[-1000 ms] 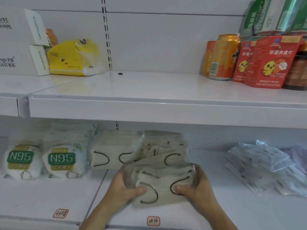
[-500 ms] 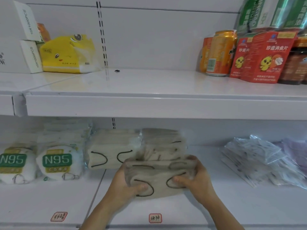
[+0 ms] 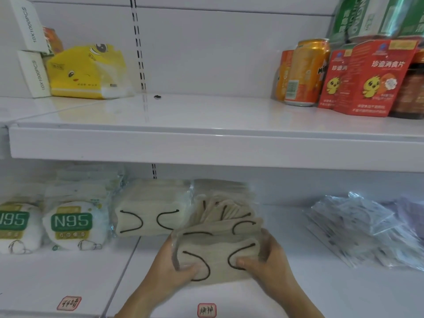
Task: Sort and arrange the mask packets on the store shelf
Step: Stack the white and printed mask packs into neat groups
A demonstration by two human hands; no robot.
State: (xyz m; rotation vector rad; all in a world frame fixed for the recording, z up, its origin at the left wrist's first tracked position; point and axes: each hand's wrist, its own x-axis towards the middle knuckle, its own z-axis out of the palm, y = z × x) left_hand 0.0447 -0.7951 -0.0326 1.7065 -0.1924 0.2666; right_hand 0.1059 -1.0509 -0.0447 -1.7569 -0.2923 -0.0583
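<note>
A clear packet of beige masks with black ear loops [image 3: 216, 253] stands on the lower shelf [image 3: 298, 288]. My left hand [image 3: 171, 273] grips its left end and my right hand [image 3: 267, 260] grips its right end, thumbs on the front. Right behind it a looser beige packet [image 3: 223, 208] leans with its masks fanned out. Another beige packet [image 3: 151, 215] stands to the left. Two white N95 packets [image 3: 74, 224] stand further left, the leftmost one [image 3: 16, 226] partly cut off by the frame edge.
A heap of clear packets with printed masks [image 3: 364, 228] lies on the right of the lower shelf. The upper shelf [image 3: 206, 143] overhangs, carrying a yellow tissue pack [image 3: 88, 72], white boxes [image 3: 32, 51], orange cans [image 3: 305, 72] and red pouches [image 3: 376, 81]. Red price stickers [image 3: 206, 309] mark the shelf front.
Both hands have pushed the held beige packet back and down onto the shelf, up against the loose packet behind. The view has shifted slightly left and closer.
</note>
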